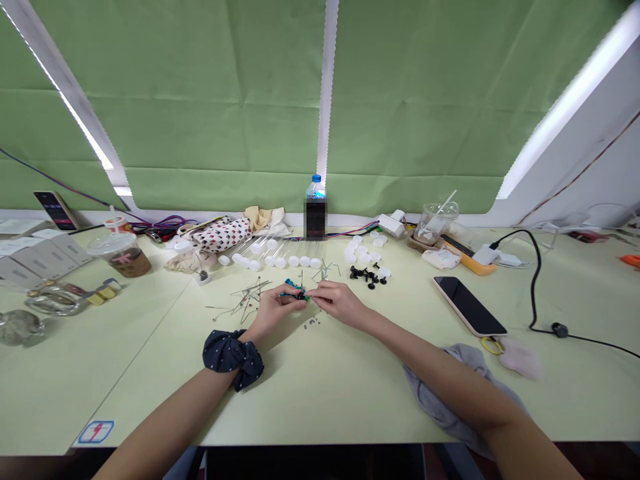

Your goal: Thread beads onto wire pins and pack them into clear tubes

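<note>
My left hand (276, 308), with a dark dotted scrunchie (231, 357) on its wrist, pinches a small black part (301, 296) between thumb and fingers. A thin metal rod (301, 280) stands up just behind it. My right hand (339, 303) is closed, its fingertips meeting the black part; what they hold is too small to make out. Small blue pieces (291, 285) lie behind my left fingers. Bent metal rods (245, 298) are scattered to the left. Tiny grey bits (313, 323) lie on the table below my hands. Black knob-like parts (370, 275) sit to the right.
Clear tubes with white caps (270, 260), loose white caps (361, 250) and a bottle (316, 207) are behind my hands. To the right lie a phone (470, 305), a black cable (536, 280) and a grey cloth (430, 393). A drink cup (125, 257) stands left.
</note>
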The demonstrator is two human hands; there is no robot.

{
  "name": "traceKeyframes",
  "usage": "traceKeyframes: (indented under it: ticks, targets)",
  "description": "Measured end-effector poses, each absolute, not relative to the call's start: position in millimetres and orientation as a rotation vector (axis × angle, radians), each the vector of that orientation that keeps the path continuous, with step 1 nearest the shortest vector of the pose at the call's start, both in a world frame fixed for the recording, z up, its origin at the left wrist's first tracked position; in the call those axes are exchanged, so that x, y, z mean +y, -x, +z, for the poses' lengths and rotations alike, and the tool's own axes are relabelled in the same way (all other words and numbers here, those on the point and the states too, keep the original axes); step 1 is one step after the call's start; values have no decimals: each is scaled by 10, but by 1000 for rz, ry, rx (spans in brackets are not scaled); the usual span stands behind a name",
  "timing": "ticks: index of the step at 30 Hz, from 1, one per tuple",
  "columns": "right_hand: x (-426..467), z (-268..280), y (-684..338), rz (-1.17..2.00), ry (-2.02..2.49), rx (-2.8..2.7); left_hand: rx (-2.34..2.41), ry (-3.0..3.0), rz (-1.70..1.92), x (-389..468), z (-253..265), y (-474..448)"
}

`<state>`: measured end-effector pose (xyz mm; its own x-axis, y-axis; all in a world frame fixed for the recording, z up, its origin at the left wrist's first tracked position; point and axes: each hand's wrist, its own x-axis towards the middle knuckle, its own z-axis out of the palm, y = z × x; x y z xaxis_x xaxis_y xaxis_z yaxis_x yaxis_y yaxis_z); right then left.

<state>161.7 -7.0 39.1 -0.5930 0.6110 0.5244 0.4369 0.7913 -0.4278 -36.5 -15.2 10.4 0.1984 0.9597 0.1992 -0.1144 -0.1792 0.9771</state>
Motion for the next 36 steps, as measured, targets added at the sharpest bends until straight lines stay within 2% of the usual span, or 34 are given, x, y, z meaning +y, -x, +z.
traceKeyframes:
  ticks: [17,36]
  targets:
    - [-60,321,-1574,669,974,-1937,853,-1292,1230,-200,129,297]
    - [-185,245,-1499,296,1101,-2077,907,-1296,1214,-239,134,255]
